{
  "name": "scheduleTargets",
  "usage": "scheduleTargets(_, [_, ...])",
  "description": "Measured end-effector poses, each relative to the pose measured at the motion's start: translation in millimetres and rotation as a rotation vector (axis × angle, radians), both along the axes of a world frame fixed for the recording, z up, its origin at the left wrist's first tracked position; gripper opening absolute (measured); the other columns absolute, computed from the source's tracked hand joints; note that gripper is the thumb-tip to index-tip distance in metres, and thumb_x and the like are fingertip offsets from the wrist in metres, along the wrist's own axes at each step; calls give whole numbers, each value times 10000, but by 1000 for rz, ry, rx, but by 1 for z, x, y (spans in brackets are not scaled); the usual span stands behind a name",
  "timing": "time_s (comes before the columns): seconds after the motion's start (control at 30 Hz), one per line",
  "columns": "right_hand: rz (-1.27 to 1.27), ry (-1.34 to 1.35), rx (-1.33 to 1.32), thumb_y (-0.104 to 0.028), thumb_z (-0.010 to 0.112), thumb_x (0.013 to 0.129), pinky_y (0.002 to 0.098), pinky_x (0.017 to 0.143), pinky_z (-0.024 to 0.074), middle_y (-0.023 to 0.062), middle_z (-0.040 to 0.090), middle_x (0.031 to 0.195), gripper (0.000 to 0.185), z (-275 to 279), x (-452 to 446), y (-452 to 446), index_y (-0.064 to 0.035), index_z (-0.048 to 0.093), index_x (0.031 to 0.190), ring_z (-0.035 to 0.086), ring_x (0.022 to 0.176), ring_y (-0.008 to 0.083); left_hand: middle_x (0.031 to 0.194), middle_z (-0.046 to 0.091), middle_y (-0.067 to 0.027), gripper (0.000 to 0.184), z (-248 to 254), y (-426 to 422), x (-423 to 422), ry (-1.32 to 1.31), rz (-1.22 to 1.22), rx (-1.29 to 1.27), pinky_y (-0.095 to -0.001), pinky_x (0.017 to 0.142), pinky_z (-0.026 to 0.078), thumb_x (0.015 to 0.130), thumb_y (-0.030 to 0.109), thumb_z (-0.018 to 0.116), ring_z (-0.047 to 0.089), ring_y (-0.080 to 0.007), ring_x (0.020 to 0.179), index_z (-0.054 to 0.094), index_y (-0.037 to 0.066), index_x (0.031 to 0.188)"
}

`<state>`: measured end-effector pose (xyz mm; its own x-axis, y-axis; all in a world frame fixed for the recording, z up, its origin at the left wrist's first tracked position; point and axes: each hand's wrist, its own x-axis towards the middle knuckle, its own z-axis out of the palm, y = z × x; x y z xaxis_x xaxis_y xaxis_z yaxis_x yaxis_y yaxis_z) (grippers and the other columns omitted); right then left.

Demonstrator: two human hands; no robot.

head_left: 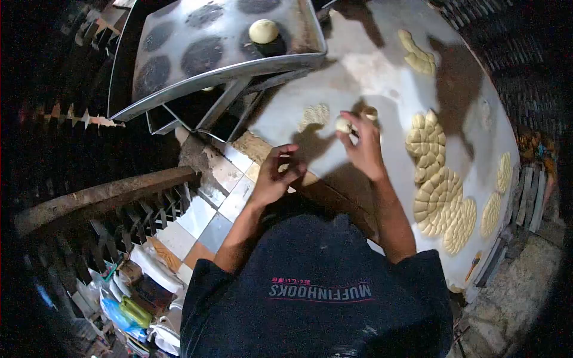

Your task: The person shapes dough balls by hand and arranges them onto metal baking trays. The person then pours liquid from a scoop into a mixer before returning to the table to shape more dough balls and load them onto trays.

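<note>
My right hand is closed on a small pale dough ball, pinched between thumb and fingers above the white table. My left hand hangs near the table's front edge, fingers curved and apart, with nothing seen in them. A flat cluster of small pale dough pieces lies on the table beyond my hands. Just beyond my right hand stands a small round brownish object, too small to name. One larger dough ball sits on the metal baking tray at the upper left.
Clusters of divided dough lie along the table's right side, and another dough piece is farther back. A small brush-like tool rests near the right edge. A metal stand supports the tray. A wooden rail runs at left.
</note>
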<state>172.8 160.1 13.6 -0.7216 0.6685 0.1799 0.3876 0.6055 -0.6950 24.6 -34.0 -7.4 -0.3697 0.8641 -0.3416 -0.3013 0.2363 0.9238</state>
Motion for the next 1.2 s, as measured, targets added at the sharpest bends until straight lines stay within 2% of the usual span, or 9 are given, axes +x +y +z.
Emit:
scheduleTargets(0.3, [180, -309, 221, -10, 652, 781, 383, 939, 471, 184, 570, 1218, 421, -44, -42, 45, -57, 589, 1194, 559, 1105, 322, 1018, 589, -63, 430, -14, -63, -66, 17, -2, -22, -301, 836, 496, 782, -67, 647, 585, -157, 945, 517, 31, 1180])
scheduleTargets(0.37, [18, -163, -360, 20, 628, 777, 355, 899, 517, 162, 592, 1173, 454, -10, -33, 43, -32, 558, 1223, 594, 1075, 257, 973, 558, -49, 416, -12, -69, -76, 19, 9, -18, -301, 830, 518, 804, -60, 635, 573, -157, 943, 529, 62, 1187])
scheduleTargets(0.4, [16, -165, -354, 20, 628, 777, 355, 899, 517, 162, 592, 1173, 454, 10, -32, 41, -32, 558, 1223, 594, 1075, 257, 970, 554, -48, 407, -17, -73, -82, 74, -8, -36, -288, 816, 512, 801, -73, 637, 569, -151, 941, 535, 63, 1172])
scheduleTargets(0.47, [37, 285, -1248, -14, 647, 784, 353, 843, 552, 137, 575, 1172, 527, 54, -27, 30, 8, 483, 1285, 597, 1047, 214, 944, 549, -37, 395, -22, -75, -91, 59, -17, -73, -259, 787, 492, 777, -119, 621, 562, -130, 906, 552, 58, 1123])
scheduleTargets(0.5, [27, 287, -1245, -14, 647, 784, 353, 843, 552, 137, 575, 1172, 527, 75, -29, 20, 8, 483, 1285, 597, 1047, 214, 944, 549, -37, 395, -25, -76, -95, 56, -26, -71, -259, 787, 492, 777, -119, 621, 562, -130, 906, 552, 58, 1123])
scheduleTargets(0.7, [355, 165, -1100, 73, 691, 695, 294, 811, 569, 131, 466, 1211, 528, 181, -101, -20, 0, 479, 1173, 592, 1035, 195, 887, 522, -1, 435, -30, -76, -117, 165, -186, -26, -231, 743, 481, 738, -175, 557, 507, -91, 831, 543, 57, 1106])
scheduleTargets(0.83, [408, 126, -784, 14, 714, 764, 270, 842, 512, 54, 589, 1027, 441, 209, -178, -20, -31, 510, 1152, 598, 969, 127, 914, 509, 5, 397, -32, -79, -128, 114, -147, 9, -254, 738, 470, 725, -164, 563, 491, -93, 806, 540, 41, 1064])
scheduleTargets(1.03, [666, -120, -60, -135, 756, 754, 267, 808, 449, 50, 614, 989, 383, 163, -286, 13, -31, 571, 1072, 566, 927, 111, 898, 561, -9, 276, -34, -100, -131, 123, -30, 78, -251, 740, 456, 796, -62, 621, 526, -94, 785, 532, 26, 1042])
scheduleTargets(1.2, [819, -33, 392, -117, 798, 646, 358, 916, 473, 119, 559, 1192, 644, 152, -283, 25, -48, 534, 1230, 571, 1068, 249, 812, 501, 33, 295, -46, -121, -127, 92, 39, -67, -210, 644, 373, 776, -77, 622, 440, -60, 713, 527, 54, 1022])
